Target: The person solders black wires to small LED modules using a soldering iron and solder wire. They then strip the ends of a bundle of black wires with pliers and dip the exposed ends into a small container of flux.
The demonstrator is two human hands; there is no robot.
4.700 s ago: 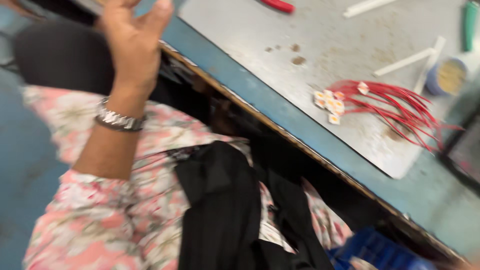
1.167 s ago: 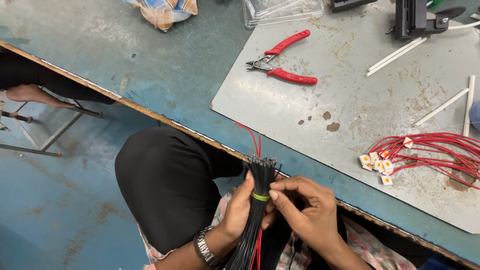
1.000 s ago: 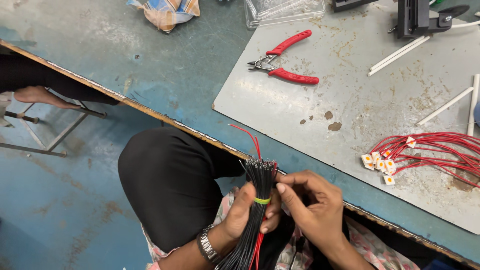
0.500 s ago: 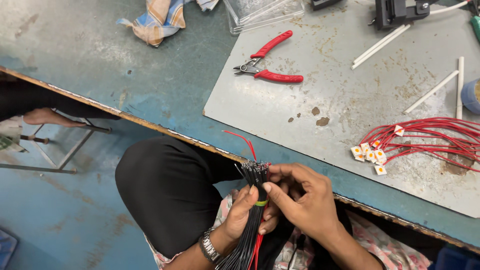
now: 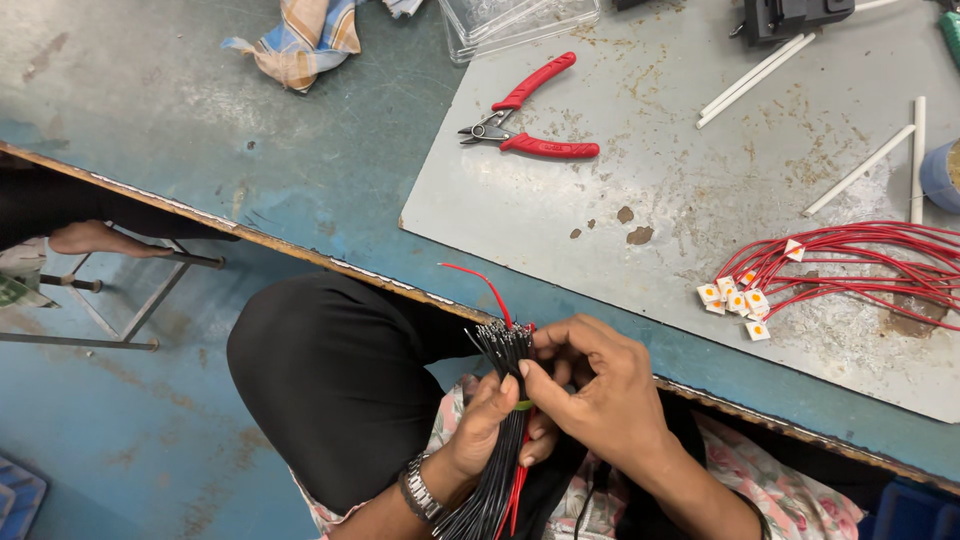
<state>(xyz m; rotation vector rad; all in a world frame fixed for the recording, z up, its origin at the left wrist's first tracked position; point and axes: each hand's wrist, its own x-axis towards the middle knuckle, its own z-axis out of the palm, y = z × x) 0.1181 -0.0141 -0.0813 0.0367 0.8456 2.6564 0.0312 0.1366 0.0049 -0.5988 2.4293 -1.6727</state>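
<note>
Hands meet over the lap, just below the table edge. The left hand (image 5: 485, 435), a metal watch (image 5: 420, 492) on its wrist, comes up from below and is wrapped around a bundle (image 5: 498, 440) of thin black wires, holding it upright with the cut ends pointing toward the table. A few red wires run in the bundle, and one red wire (image 5: 482, 285) curls up out of its top. The right hand (image 5: 600, 395) reaches in from the right, palm down, its fingertips pinched at the bundle's upper part beside a green band; exactly which wire they pinch I cannot tell. Beneath the bundle lie black trousers and a floral garment.

Beyond the bundle runs the blue table (image 5: 300, 170), worn and scratched, with a grey metal sheet (image 5: 650, 150) on it. On the sheet, up from the bundle, lie red-handled cutters (image 5: 525, 115); to the right, red wires (image 5: 860, 265) with small white connectors, and white tubes (image 5: 860, 170). Farther off sit a checked cloth (image 5: 300, 45) and a clear plastic box (image 5: 515, 20). Left of the bundle, a bare foot (image 5: 95, 238) rests on a stool frame over blue floor.
</note>
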